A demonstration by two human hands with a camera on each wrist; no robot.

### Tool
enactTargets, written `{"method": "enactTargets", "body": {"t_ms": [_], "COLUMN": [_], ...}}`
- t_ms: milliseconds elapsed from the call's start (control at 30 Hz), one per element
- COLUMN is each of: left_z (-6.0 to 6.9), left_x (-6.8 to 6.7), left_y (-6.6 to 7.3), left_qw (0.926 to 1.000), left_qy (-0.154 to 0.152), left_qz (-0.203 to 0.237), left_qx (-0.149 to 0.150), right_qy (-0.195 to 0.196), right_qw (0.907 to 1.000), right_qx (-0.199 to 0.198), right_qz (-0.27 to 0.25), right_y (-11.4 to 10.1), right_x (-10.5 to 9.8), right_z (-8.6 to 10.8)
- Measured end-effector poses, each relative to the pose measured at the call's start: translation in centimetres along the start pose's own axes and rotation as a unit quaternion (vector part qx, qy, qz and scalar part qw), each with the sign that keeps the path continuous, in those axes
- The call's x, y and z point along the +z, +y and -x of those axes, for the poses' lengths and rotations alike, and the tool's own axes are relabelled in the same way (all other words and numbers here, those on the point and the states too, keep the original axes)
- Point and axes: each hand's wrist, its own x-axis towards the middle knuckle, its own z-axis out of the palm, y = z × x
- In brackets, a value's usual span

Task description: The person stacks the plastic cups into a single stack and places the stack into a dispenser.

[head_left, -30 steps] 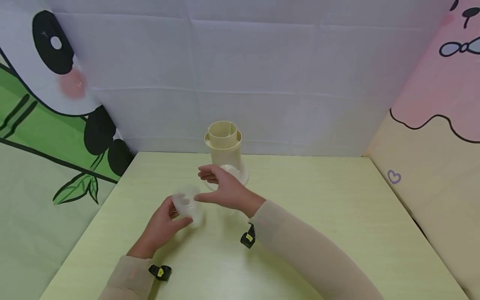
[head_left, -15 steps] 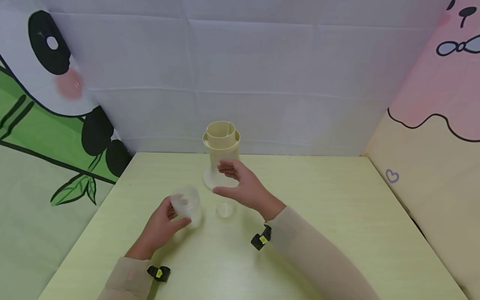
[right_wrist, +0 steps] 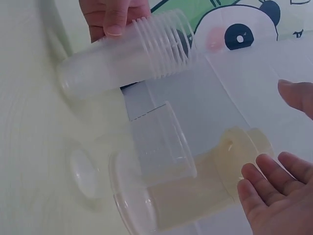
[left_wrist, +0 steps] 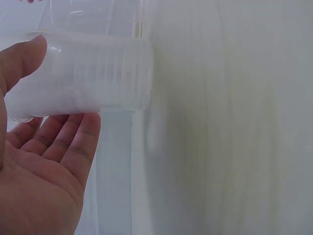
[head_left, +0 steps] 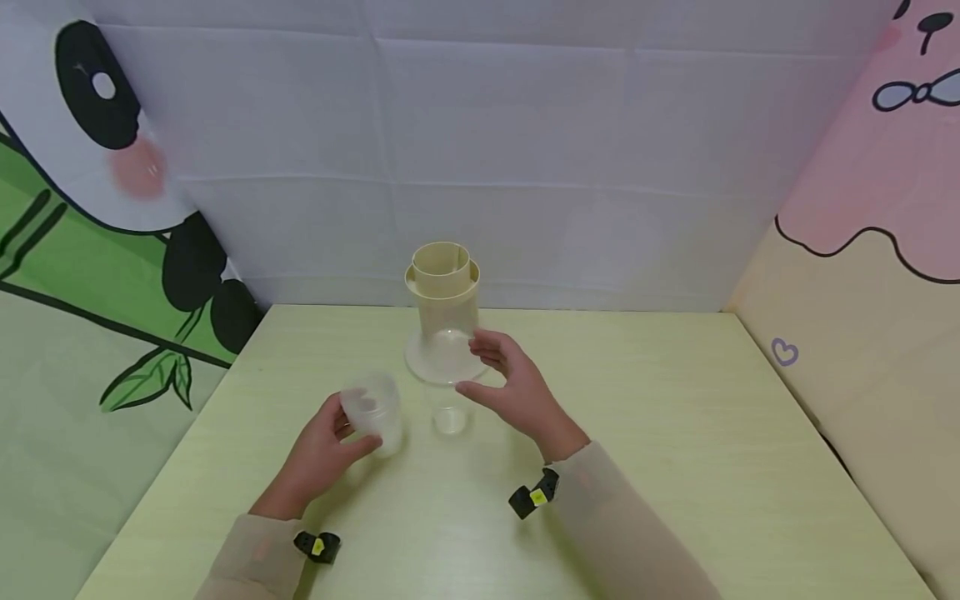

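A stack of clear plastic cups (head_left: 378,408) (left_wrist: 98,73) (right_wrist: 117,58) is gripped by my left hand (head_left: 318,458) (left_wrist: 49,161) (right_wrist: 115,14), thumb on one side and fingers on the other. Beside it, to the right, a single clear cup (head_left: 450,419) (right_wrist: 161,142) stands upright on the table. My right hand (head_left: 525,400) (right_wrist: 281,196) is held to the right of that cup, fingers and thumb apart, with nothing between them. Behind the single cup rises a cream cylindrical holder (head_left: 448,312) (right_wrist: 195,200) on a round, pale base (head_left: 423,358).
The light wooden table (head_left: 660,433) meets a pale cloth backdrop (head_left: 562,150) at its far edge. Printed cloths with cartoon figures hang on the left and right sides. A small black device (head_left: 534,493) sits at each wrist.
My right hand has moved right, away from the stack and the single cup, and that cup has come into clearer view. My left hand and the stack have hardly moved.
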Motion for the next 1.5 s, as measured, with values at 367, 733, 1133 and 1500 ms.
{"method": "enactTargets", "body": {"t_ms": [367, 733, 1133, 1500], "left_z": [0.0, -0.4, -0.5, -0.4], "left_x": [0.0, 0.1, 0.2, 0.3], "left_y": [0.0, -0.1, -0.4, -0.3], "left_qw": [1.0000, 0.9999, 0.9999, 0.9998], "left_qy": [0.004, 0.002, 0.002, 0.011], "left_qz": [0.001, 0.003, 0.006, -0.002], "left_qx": [-0.005, 0.010, 0.016, 0.015], "right_qy": [0.011, 0.025, 0.002, -0.001], "right_qw": [0.9988, 0.9968, 0.9955, 0.9927], "right_qx": [0.040, 0.073, 0.070, 0.115], "right_qz": [-0.024, -0.024, -0.064, -0.037], "right_y": [2.8, 5.2, 6.2, 6.7], "right_x": [0.7, 1.2, 2.0, 3.2], "right_z": [0.4, 0.6, 0.4, 0.1]}}
